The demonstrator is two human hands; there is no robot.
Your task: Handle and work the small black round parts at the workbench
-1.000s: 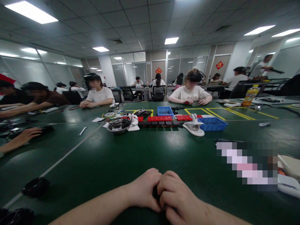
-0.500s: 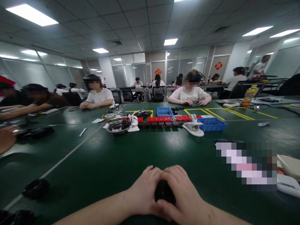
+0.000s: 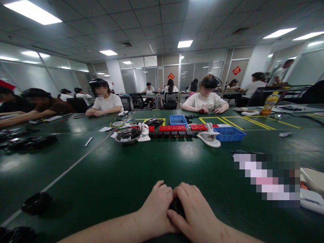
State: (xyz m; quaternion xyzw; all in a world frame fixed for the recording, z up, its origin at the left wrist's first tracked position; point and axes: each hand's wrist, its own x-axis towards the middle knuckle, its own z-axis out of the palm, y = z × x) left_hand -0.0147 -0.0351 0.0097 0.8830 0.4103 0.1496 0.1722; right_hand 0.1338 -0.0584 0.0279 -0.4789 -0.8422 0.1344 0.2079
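Note:
Both my hands meet near the front edge of the green table, closed around a black, rounded, smooth-looking object. My left hand wraps it from the left side. Over its top and right side lie the curled fingers of my right hand, with the thumb across the front. Only a small dark patch shows between the hands, so its kind cannot be made out. Off to the left sits a black ring-shaped bundle, apart from my hands.
Ahead stand a metal bowl of cables, red-and-black power strips, a white clamp base and blue bins. A wrench lies left. White items are at right. Several people sit around the table.
My hands cover more of the black object than before, the right fingers having come down over it. Another person's hand at the left edge has gone out of view.

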